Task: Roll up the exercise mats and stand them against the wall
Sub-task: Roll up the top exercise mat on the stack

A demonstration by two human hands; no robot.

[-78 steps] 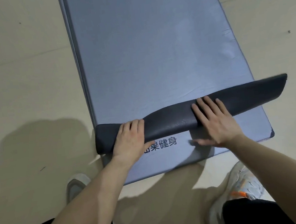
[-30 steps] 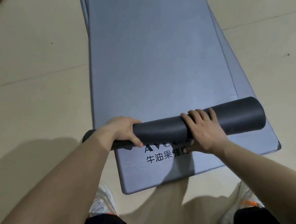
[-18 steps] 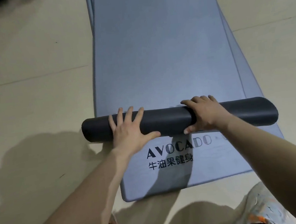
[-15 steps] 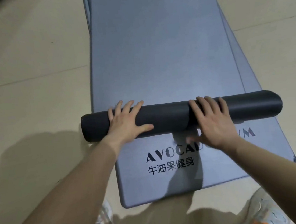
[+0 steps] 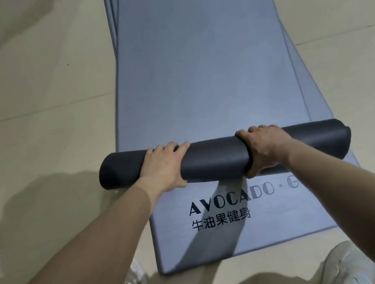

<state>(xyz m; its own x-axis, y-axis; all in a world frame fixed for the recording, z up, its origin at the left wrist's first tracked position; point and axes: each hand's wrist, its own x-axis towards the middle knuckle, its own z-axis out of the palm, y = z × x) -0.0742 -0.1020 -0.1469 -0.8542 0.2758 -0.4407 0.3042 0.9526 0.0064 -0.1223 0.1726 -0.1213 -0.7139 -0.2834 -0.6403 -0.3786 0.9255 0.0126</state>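
Note:
A stack of grey-blue exercise mats lies flat on the floor, running away from me. The top mat (image 5: 200, 75) is partly rolled: its near end forms a dark roll (image 5: 216, 159) lying crosswise. My left hand (image 5: 163, 167) curls over the roll left of its middle. My right hand (image 5: 263, 147) wraps around it right of the middle, thumb under the near side. Under the roll, a lower mat (image 5: 271, 223) shows black print reading AVOCADO with Chinese characters. Edges of more mats peek out at both sides of the stack.
The beige tiled floor (image 5: 40, 115) surrounds the mats on both sides. My white shoes (image 5: 350, 266) stand just in front of the mats' near edge. My shadow darkens the floor at the lower left.
The roll has grown thicker and travelled further along the mat, uncovering more of the print below. My hands went from lying flat on the roll to curled around it.

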